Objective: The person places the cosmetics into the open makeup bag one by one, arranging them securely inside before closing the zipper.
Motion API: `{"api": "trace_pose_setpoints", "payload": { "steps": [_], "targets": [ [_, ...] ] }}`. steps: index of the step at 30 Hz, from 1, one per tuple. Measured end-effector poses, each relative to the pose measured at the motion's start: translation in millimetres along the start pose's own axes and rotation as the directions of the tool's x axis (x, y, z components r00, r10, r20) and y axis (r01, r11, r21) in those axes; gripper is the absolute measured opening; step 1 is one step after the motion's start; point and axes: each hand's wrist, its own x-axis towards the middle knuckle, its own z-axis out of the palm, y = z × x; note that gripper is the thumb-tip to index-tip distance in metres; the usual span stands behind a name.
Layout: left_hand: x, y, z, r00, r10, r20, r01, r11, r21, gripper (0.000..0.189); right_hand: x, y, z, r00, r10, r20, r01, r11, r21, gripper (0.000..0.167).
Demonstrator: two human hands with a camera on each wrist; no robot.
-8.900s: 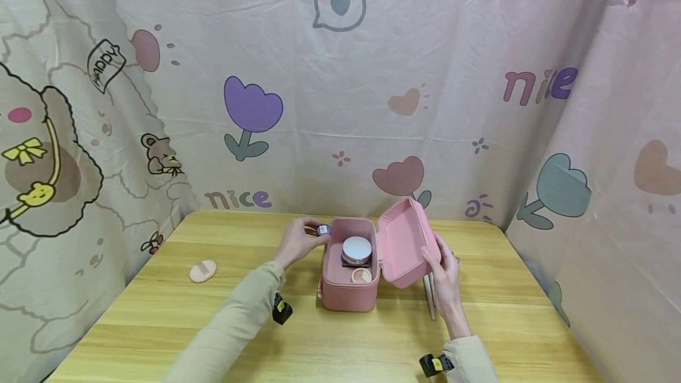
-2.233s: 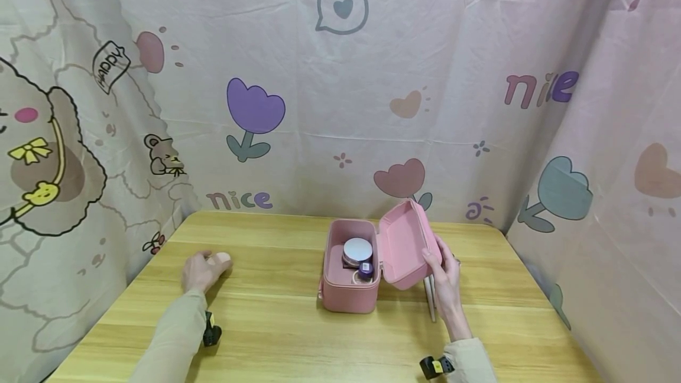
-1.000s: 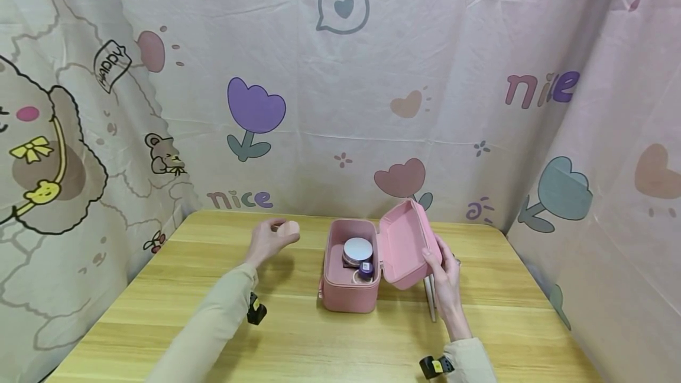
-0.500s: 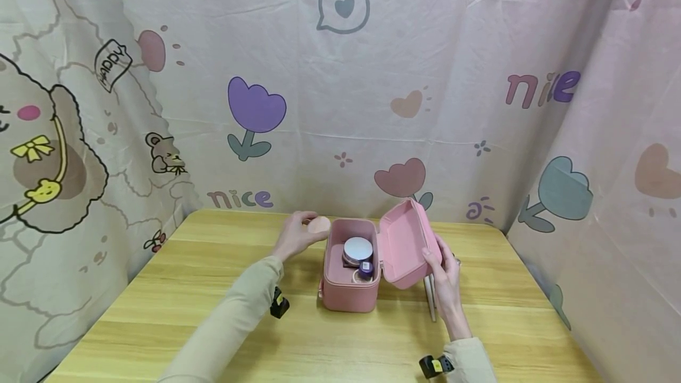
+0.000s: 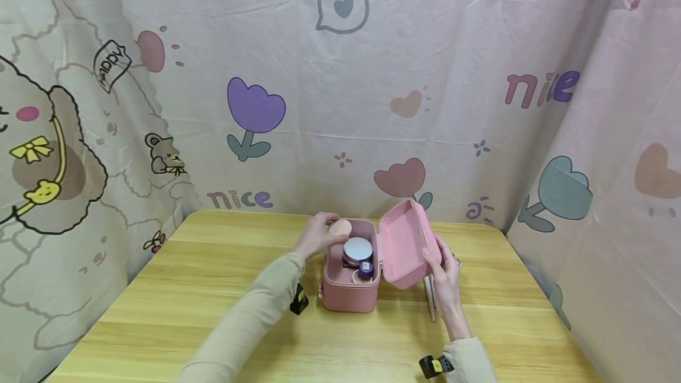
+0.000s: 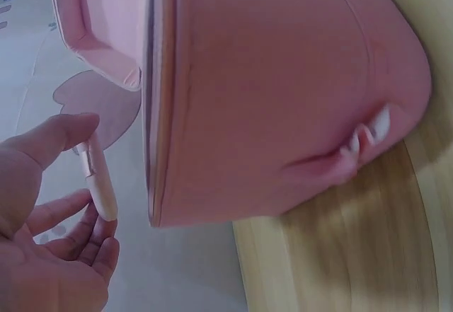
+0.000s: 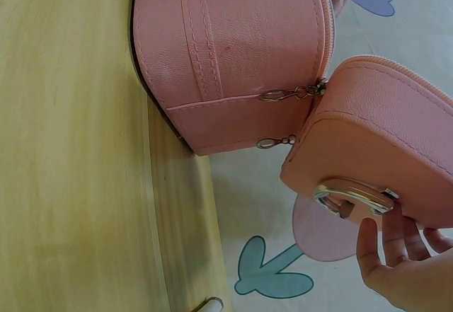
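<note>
Left hand [image 5: 317, 236]: thumb and fingers pinch a powder puff [image 5: 340, 228] above the open pink case [image 5: 348, 298]. Right hand [image 5: 447, 268]: thumb and fingers grip the raised lid [image 5: 402, 246]. Inside the case, a purple jar [image 5: 365, 269] sits just beside a white-topped compact [image 5: 357, 249].

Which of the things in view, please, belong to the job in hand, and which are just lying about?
In the job:
- powder puff, pinched in the left hand
- pink case, its lid held by the right hand
- white-topped compact and purple-topped container, inside the case

Apparently just lying about:
- slim pale sticks, on the table
</note>
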Motion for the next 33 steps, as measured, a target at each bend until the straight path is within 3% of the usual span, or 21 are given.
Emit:
{"api": "trace_pose_setpoints", "payload": {
  "steps": [8, 16, 26, 33],
  "targets": [
    [6.9, 5.6, 16.3, 0.999, 0.011, 0.044, -0.012, 1.0, 0.024, 0.053, -0.1, -0.2, -0.8, 1.0, -0.011, 0.0, 0.011, 1.0, 0.003, 0.054],
    [11.4, 9.1, 26.6, 0.998, 0.034, 0.046, -0.036, 0.999, 0.033, 0.051, 0.2, -1.0, 0.4, 0.999, -0.031, -0.004, 0.032, 0.999, 0.018, 0.052],
    [17.4, 11.9, 39.1, 0.998, 0.034, 0.051, -0.035, 0.999, 0.028, 0.055, 1.6, -0.6, 0.9, 1.0, -0.017, -0.006, 0.017, 1.0, 0.011, 0.053],
    [13.7, 9.4, 42.5, 0.997, 0.06, 0.051, -0.059, 0.998, -0.01, 0.063, 1.5, -0.6, 0.0, 1.0, -0.024, -0.007, 0.024, 1.0, 0.016, 0.053]
  ]
}}
